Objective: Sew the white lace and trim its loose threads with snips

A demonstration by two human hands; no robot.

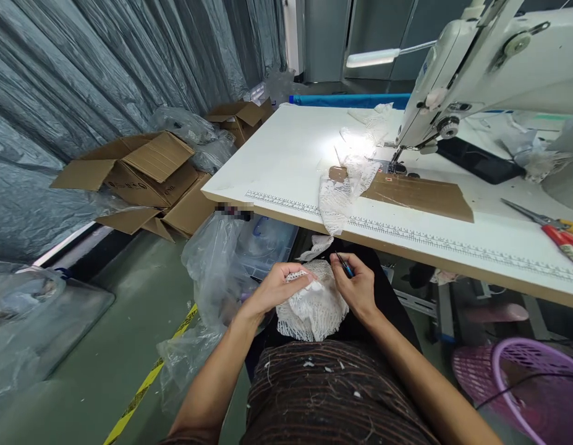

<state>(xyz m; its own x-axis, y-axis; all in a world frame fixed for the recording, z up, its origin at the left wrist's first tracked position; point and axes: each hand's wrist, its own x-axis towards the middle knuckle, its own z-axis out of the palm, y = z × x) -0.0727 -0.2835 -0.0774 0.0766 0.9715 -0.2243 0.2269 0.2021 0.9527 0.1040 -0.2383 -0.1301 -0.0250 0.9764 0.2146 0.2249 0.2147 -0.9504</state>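
head view: seated person looking down at own lap, white table [286, 161] edge just ahead.
lace: white openwork lace [311, 306] bunched on the lap, between both hands; below the table edge, well apart from the sewing machine [481, 74].
left hand: left hand [279, 287] clenched on the top edge of the lace, fingers pinching a fold.
right hand: right hand [355, 284] closed round a small dark snipper [345, 266], tip aimed at the pinched fold; heel of hand touches the lace.
handling: judging by the drape, the lace is very light, limp, no stiffness; open mesh likely snags and tears easily. Not slippery. Best held by pinching a doubled edge close to the working spot, tensioned between two fingers, not grabbed as a wad.
on table: second lace strip [337, 198] hanging over the edge, brown card [418, 194] beside the needle, scissors [552, 228] at right, phone [476, 161] behind.
floor: open boxes [142, 176] left, plastic bags [216, 272] beside the knee, pink basket [531, 389] right.
hidden: snipper blades mostly covered by fingers, can't tell if open. Exact spot on the lace being worked is behind the left fingertips. Lamp glare washes out the fabric near the needle. Machine top and basket cut off by frame. Label on table edge blurred.
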